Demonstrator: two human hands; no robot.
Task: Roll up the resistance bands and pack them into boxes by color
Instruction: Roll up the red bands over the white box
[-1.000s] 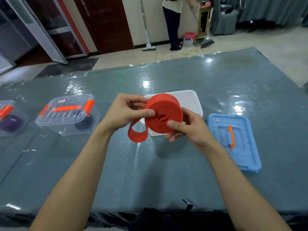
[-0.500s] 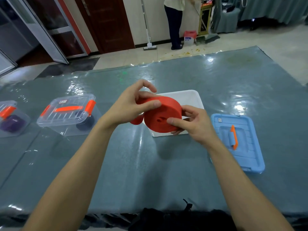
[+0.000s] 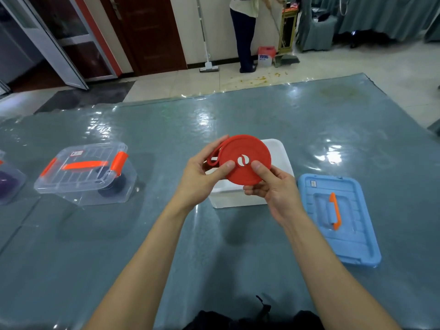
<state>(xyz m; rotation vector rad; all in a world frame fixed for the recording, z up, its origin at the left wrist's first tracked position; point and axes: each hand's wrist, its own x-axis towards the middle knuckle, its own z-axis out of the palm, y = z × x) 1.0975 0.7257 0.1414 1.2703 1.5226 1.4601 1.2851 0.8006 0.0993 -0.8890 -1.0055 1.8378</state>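
Head view; clock positions take the coiled band as dial centre. At 6 o'clock, nearest, a dark cloth [image 3: 238, 320] lies at the table edge and two bare forearms reach over the table [image 3: 119, 246], grey-blue under a glossy clear sheet. Both hands hold the red resistance band [image 3: 252, 146] above the table, wound into a flat disc with a small open centre, face toward the camera. The left hand [image 3: 198, 179] pinches it at 9 o'clock: thumb flat on the face beside the hole, fingers curled behind the rim, where a short loose loop stands out from the coil. The right hand [image 3: 276, 194] pinches it at 5 o'clock: thumb on the face across the hole, fingers curled beneath. Directly behind the disc, partly hidden by it, stands an open white box [image 3: 238, 198]. At 4 o'clock, just beside that box, a blue lid [image 3: 357, 234] lies flat, its orange handle [image 3: 335, 210] upward. At 9 o'clock, well apart, a closed clear box [image 3: 78, 184] with orange latches holds a dark roll [image 3: 112, 186]; farther out, cut by the frame edge, a second clear box [image 3: 20, 178] holds a purple roll [image 3: 6, 184]. At 12 o'clock, beyond the table, a person [image 3: 245, 32] stands on the tiled floor near a mop [image 3: 208, 66].
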